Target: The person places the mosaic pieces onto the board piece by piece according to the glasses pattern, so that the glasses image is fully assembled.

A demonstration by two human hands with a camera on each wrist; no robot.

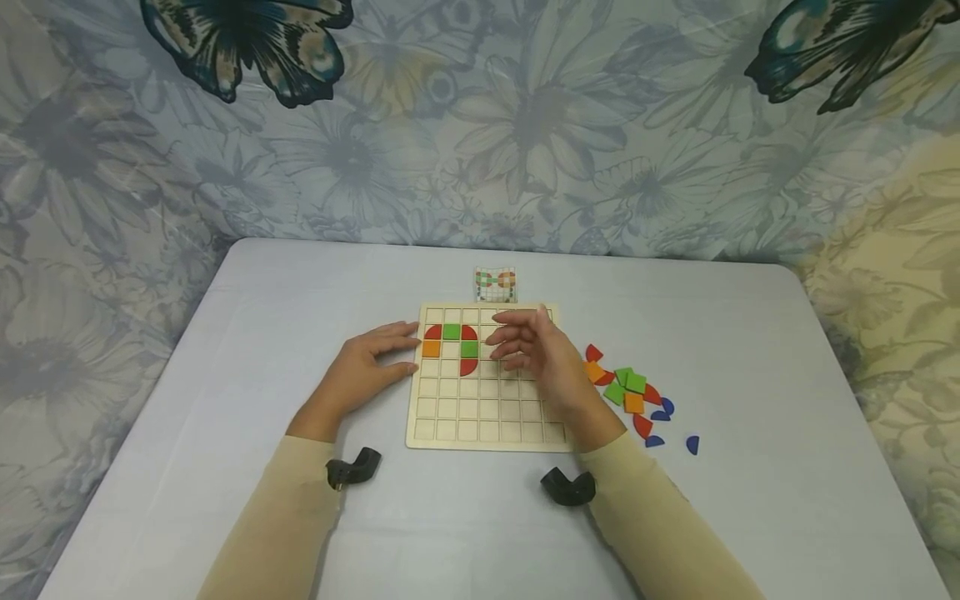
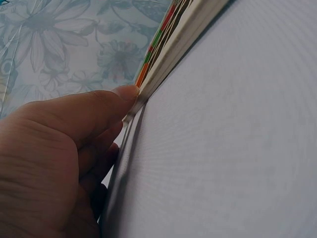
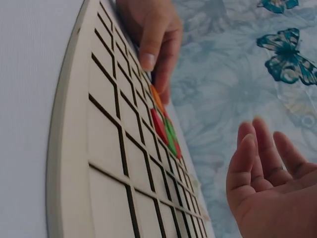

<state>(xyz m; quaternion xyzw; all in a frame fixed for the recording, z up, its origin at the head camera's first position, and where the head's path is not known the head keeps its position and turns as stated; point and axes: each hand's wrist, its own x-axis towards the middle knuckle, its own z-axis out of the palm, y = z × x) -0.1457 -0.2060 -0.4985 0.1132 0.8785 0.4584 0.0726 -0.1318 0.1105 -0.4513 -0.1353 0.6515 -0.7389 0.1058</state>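
Note:
A pale wooden grid board (image 1: 450, 408) lies on the table. Set in its upper left cells are red quarter-round pieces (image 1: 468, 367), green squares (image 1: 468, 349) and an orange square (image 1: 432, 349). My left hand (image 1: 367, 367) rests at the board's left edge; in the left wrist view its thumb (image 2: 124, 92) touches the rim. Over the board's right half is my right hand (image 1: 551, 358), fingers loosely bent. The right wrist view shows those fingers (image 3: 265, 148) raised above the board with nothing visible between them.
Loose red, green and orange pieces (image 1: 633, 403) lie in a cluster right of the board, with several blue pieces (image 1: 692, 445) at its lower side. A small pattern card (image 1: 496, 285) sits just beyond the board's far edge. Patterned cloth (image 1: 480, 167) hangs behind the table.

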